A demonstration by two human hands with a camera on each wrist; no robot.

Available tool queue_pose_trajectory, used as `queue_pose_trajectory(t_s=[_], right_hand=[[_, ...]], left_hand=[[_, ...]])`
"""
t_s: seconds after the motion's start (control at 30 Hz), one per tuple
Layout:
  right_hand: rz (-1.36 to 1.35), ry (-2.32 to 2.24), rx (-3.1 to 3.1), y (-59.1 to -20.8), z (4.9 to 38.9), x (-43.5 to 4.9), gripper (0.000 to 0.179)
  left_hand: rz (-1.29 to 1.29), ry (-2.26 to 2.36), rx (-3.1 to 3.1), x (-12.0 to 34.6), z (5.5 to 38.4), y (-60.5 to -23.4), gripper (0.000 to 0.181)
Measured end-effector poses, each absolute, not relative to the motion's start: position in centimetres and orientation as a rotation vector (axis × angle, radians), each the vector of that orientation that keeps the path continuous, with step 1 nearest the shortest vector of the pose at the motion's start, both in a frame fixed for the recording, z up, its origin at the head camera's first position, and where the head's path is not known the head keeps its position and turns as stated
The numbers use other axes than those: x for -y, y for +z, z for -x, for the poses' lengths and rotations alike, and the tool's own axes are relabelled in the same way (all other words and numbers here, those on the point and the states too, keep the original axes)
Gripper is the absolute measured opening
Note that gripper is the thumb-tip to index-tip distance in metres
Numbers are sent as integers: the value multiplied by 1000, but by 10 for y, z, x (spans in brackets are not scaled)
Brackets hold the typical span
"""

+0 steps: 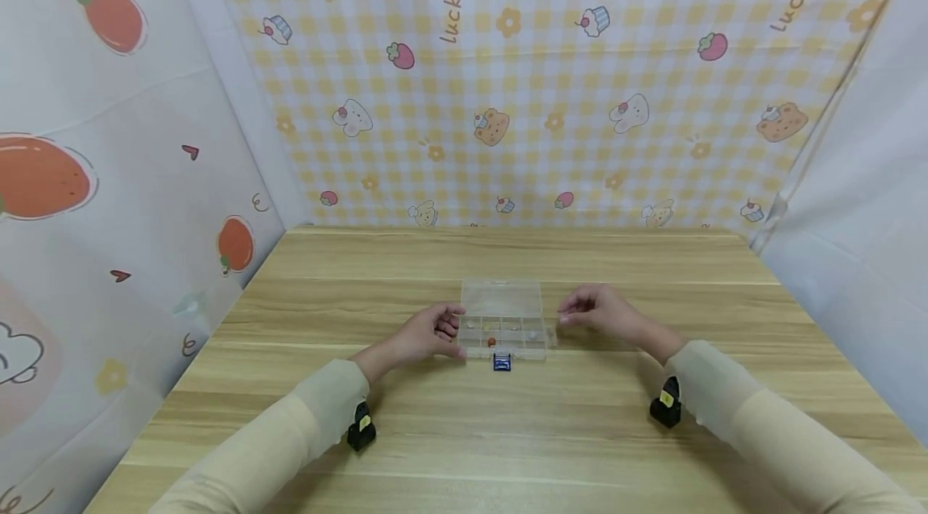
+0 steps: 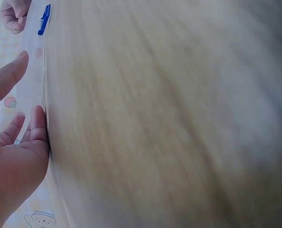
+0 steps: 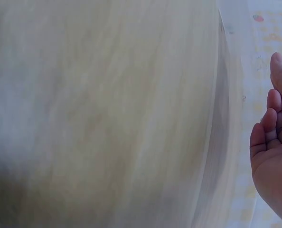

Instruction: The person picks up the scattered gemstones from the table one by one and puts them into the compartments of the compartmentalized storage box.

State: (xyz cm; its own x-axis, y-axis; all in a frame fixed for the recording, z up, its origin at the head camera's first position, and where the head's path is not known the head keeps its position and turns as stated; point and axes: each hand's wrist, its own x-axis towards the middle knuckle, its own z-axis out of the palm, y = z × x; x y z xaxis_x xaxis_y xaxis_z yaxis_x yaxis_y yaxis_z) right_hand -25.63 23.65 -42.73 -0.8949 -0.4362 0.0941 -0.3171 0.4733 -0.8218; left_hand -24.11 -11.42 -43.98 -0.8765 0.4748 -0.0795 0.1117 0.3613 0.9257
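A clear plastic compartment box (image 1: 536,354) lies on the table, its lid (image 1: 502,298) swung back. Several small pieces sit in its compartments, among them an orange-brown one (image 1: 491,342); the pale ones are too faint to name. A blue latch (image 1: 502,362) sits at the front edge. My left hand (image 1: 433,330) is at the box's left end, thumb by the front corner, fingers along the side, relaxed and spread from the thumb. Just right of the box, my right hand (image 1: 598,311) has its fingertips bent toward the thumb; whether they pinch something small cannot be made out.
A small see-through item (image 1: 552,337) is beside the box's right end, too faint to identify. The wooden table (image 1: 500,433) ends at a patterned cloth (image 1: 507,167) behind. Each wrist wears a black camera mount, such as the left one (image 1: 361,429).
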Motion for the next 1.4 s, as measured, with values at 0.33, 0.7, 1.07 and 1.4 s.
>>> queue_pose_trajectory(t_s=[0.33, 0.7, 1.07, 1.4], right_hand=[[716, -1444, -2512, -425, 250, -220, 14], [780, -1433, -2479, -424, 243, -205, 14], [845, -1391, -2494, -430, 243, -200, 12], [842, -1385, -2486, -432, 242, -198, 11]], left_hand=[[-513, 1522, -2292, 115, 241, -440, 72], [-521, 1527, -2283, 115, 241, -439, 73], [-504, 1538, -2274, 115, 242, -440, 72], [-498, 1515, -2299, 115, 241, -441, 72]])
